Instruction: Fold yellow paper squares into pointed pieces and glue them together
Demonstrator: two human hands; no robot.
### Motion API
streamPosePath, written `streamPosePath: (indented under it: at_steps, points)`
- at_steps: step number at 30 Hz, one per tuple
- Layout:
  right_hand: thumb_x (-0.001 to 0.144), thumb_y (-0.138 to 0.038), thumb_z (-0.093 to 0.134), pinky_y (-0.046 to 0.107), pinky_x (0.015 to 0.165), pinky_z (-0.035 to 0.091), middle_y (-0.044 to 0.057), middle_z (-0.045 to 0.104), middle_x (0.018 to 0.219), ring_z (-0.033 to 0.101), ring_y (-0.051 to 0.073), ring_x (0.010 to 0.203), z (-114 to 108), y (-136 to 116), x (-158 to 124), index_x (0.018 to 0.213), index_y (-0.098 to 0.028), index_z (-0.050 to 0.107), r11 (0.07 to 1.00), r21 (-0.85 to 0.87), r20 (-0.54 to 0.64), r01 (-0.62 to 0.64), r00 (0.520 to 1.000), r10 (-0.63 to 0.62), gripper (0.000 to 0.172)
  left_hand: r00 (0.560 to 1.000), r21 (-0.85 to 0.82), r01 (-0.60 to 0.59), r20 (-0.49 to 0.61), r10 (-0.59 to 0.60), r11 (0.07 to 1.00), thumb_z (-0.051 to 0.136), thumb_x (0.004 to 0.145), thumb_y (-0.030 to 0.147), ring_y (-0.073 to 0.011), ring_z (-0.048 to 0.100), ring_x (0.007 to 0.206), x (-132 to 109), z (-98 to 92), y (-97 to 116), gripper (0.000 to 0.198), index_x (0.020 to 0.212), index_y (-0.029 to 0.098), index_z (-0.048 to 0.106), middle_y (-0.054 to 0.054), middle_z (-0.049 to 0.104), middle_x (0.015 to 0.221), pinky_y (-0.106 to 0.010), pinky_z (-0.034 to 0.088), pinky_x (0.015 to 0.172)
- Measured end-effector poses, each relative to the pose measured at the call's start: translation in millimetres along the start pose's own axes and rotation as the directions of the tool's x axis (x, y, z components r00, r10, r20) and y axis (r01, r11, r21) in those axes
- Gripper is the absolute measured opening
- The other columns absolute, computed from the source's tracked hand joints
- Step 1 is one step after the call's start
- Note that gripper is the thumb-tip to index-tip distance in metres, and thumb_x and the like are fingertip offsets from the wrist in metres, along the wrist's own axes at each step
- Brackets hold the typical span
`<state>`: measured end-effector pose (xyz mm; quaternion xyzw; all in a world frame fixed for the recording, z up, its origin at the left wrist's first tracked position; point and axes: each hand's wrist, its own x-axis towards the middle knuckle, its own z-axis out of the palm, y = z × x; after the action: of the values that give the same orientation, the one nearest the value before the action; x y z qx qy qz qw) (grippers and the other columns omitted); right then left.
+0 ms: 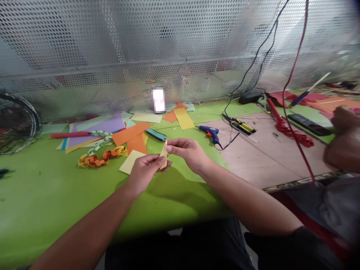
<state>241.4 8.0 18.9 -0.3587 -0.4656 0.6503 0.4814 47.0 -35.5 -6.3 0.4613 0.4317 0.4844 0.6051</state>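
Note:
Between my two hands is a narrow strip of pale yellow paper point(163, 154), held up over the green table. My left hand point(146, 168) pinches its lower end, and my right hand point(187, 152) grips the upper end with thumb and fingers. Just beyond them lies a teal-handled utility knife point(156, 135). A pale yellow paper sheet point(132, 161) rests flat beside my left hand. Further left sit an orange and yellow paper chain point(102, 157) and a light green paper curl point(99, 140). Orange paper pieces point(131, 134) overlap behind the chain.
A blue glue gun point(209, 132) with a black cord lies to the right, near yellow-handled pliers point(243, 126). Cables point(295, 67) hang down at the right. A co-worker's hand point(344, 122) is at the far right. A perforated metal panel point(126, 48) stands behind.

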Motion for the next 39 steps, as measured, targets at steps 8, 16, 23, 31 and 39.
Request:
streamPosePath:
  at_steps: [8, 16, 23, 31, 39]
  points:
    - [0.082, -0.040, 0.090, 0.042, 0.104, 0.059, 0.008, 0.079, 0.127, 0.074, 0.022, 0.114, -7.4, -1.8, -6.4, 0.123, -0.027, 0.080, 0.971, -0.167, 0.109, 0.169, 0.982, -0.152, 0.044, 0.987, -0.037, -0.058, -0.153, 0.051, 0.998, 0.091, 0.080, 0.046, -0.0264, 0.081, 0.088, 4.7, -5.2, -1.0, 0.037, 0.103, 0.017, 0.084, -0.011, 0.084, 0.095, -0.042, 0.067, 0.085]
    - [0.086, -0.040, 0.087, 0.039, 0.102, 0.059, 0.007, 0.077, 0.124, 0.072, 0.021, 0.113, -5.3, -5.4, -8.6, 0.120, -0.028, 0.082, 0.908, -0.233, 0.181, 0.348, 0.933, -0.311, 0.036, 0.996, -0.086, -0.053, 0.067, 0.059, 0.995, 0.089, 0.084, 0.038, -0.0228, 0.080, 0.082, 0.7, -11.7, 0.3, 0.026, 0.102, 0.019, 0.084, -0.008, 0.084, 0.092, -0.040, 0.066, 0.084]
    - [0.072, -0.041, 0.098, 0.035, 0.066, 0.056, 0.003, 0.077, 0.074, 0.067, 0.017, 0.067, -0.5, -16.7, -21.9, 0.068, -0.024, 0.079, 0.876, -0.233, 0.062, 0.423, 0.905, -0.421, 0.025, 0.928, -0.300, 0.094, 0.372, 0.026, 0.949, 0.091, 0.082, 0.045, -0.0203, 0.077, 0.066, -0.4, -18.5, 5.4, 0.026, 0.091, 0.023, 0.082, -0.004, 0.078, 0.074, -0.036, 0.066, 0.068]
    - [0.089, -0.041, 0.085, 0.037, 0.076, 0.060, 0.005, 0.082, 0.092, 0.075, 0.020, 0.083, 3.5, -21.6, -29.9, 0.094, -0.027, 0.086, 0.852, -0.263, 0.167, 0.452, 0.891, -0.422, 0.015, 0.891, -0.300, 0.027, 0.440, 0.113, 0.953, 0.083, 0.091, 0.038, -0.0213, 0.080, 0.075, -4.4, -14.8, 11.0, 0.012, 0.097, 0.028, 0.086, -0.006, 0.082, 0.085, -0.036, 0.065, 0.073]
    - [0.086, -0.039, 0.088, 0.034, 0.069, 0.054, 0.001, 0.069, 0.077, 0.063, 0.016, 0.069, 6.5, -22.3, -34.4, 0.098, -0.025, 0.084, 0.803, -0.317, 0.182, 0.505, 0.863, -0.472, 0.019, 0.959, -0.047, -0.094, 0.263, 0.103, 0.994, 0.085, 0.089, 0.039, -0.0216, 0.075, 0.081, -5.9, -9.7, 8.3, 0.014, 0.093, 0.026, 0.088, -0.006, 0.081, 0.086, -0.039, 0.060, 0.084]
